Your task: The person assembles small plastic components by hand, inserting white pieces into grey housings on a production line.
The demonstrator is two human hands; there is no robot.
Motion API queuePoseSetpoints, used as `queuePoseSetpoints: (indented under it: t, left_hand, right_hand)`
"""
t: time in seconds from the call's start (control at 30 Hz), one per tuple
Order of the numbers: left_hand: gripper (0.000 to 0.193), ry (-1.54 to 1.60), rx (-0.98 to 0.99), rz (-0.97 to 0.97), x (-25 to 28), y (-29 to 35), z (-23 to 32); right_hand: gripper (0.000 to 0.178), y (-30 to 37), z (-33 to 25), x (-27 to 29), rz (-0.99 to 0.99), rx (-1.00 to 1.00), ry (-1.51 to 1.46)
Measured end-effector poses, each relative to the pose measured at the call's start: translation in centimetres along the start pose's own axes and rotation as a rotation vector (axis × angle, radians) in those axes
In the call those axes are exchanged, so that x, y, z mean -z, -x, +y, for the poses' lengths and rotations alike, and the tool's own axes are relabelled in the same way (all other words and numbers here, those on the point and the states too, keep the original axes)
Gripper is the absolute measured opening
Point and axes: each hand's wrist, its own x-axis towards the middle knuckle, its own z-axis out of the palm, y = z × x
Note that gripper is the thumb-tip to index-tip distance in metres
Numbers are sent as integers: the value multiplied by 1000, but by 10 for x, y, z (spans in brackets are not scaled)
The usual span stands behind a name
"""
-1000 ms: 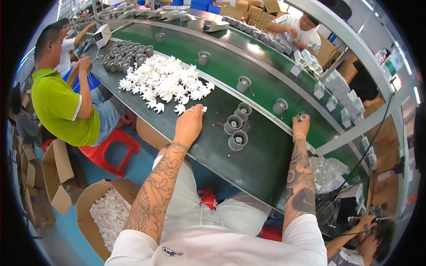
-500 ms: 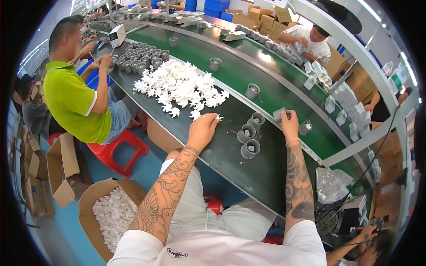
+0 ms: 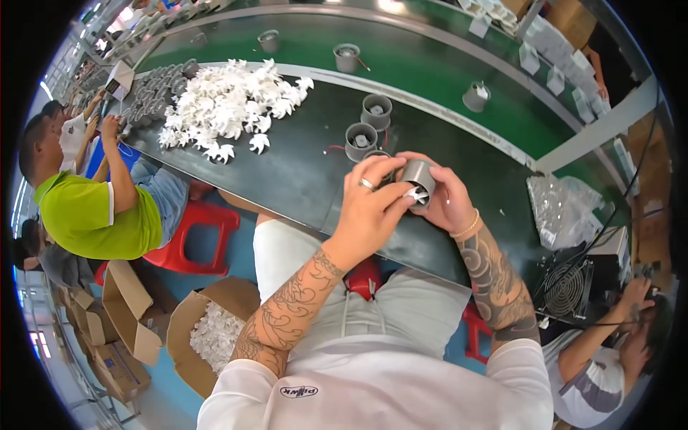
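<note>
My right hand (image 3: pixel 450 199) is wrapped round a grey cylindrical fan housing (image 3: pixel 418 173), tilted with its open end toward me. At that opening, the thumb and fingers of my left hand (image 3: pixel 369 208) pinch a small white fan impeller (image 3: pixel 413 193), partly inside the rim. Two grey housings, a farther one (image 3: pixel 376 110) and a nearer one (image 3: pixel 360 142), stand upright on the dark worktop with motors and red wires inside. A third is mostly hidden behind my left hand. Left of them lies a heap of white impellers (image 3: pixel 229 104).
A green conveyor belt (image 3: pixel 301 46) with scattered grey housings runs behind the worktop (image 3: pixel 301 168). More housings (image 3: pixel 154 93) crowd the far left, near a seated co-worker in green (image 3: pixel 100 215). At the right lie a clear plastic bag (image 3: pixel 562 208) and a round-grilled fan unit (image 3: pixel 565 287).
My left hand has moved right from beside the heap with an impeller. My right hand has brought its housing nearer from the belt's edge, and the two pieces now meet. The view has shifted.
</note>
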Motion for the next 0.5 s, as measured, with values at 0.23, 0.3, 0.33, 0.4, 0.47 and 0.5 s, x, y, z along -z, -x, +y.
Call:
queuePoseSetpoints:
  t: [0.23,0.3,0.33,0.4,0.47,0.5]
  left_hand:
    - [17,-120,18,29,-4,5,5]
    - [16,-138,24,85,-8,4,5]
    - [15,-136,25,79,-10,3,5]
    - [15,-126,35,64,-9,0,7]
    - [15,-107,42,65,-7,-2,9]
    - [15,-100,45,67,-8,-5,10]
  right_hand:
    - [56,4,1,-2,50,-24,28]
    - [56,7,0,-1,48,-5,12]
    - [56,9,0,1,51,3,27]
    - [56,10,-2,2,58,16,43]
    - [57,8,-5,-2,33,20,98]
    - [57,9,-6,-2,34,23,86]
